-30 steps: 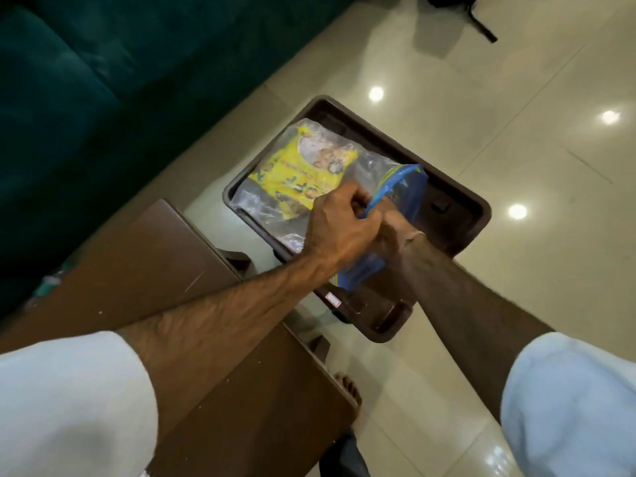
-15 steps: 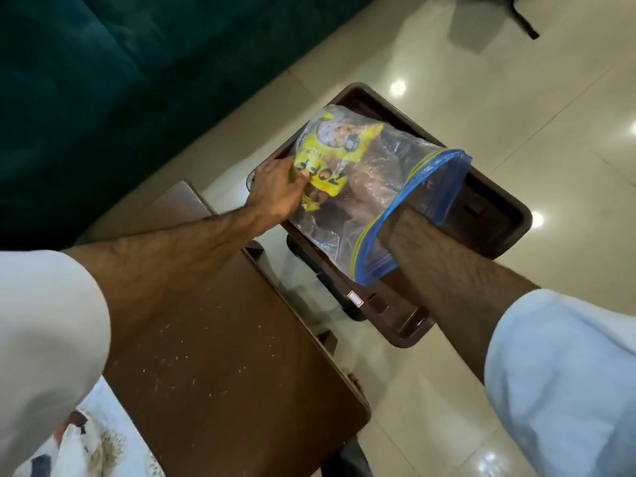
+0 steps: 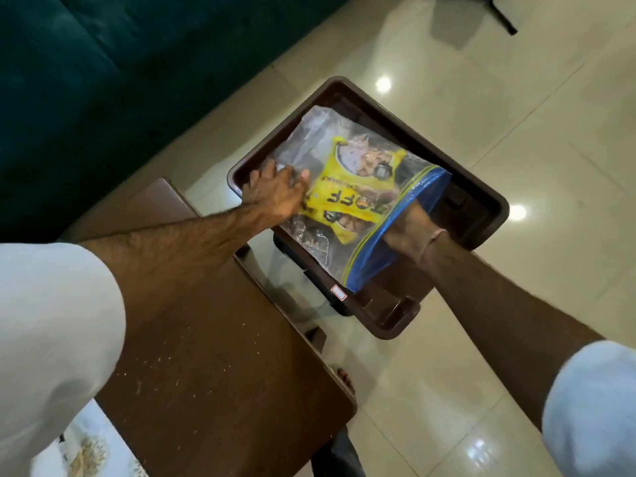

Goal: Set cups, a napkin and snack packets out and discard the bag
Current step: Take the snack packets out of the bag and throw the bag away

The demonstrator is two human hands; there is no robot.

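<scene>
Since the frame half a second ago, my left hand [image 3: 275, 194] has slid from the bag's near corner to its far left edge, fingers spread and pressing the clear plastic zip bag with a blue seal strip [image 3: 309, 139] flat onto the dark brown plastic bench [image 3: 481, 201]. My right hand [image 3: 409, 232] sits deep inside the bag's open mouth; whether it is spread or gripping I cannot tell through the plastic. A yellow printed snack packet [image 3: 347, 197] lies inside the bag.
</scene>
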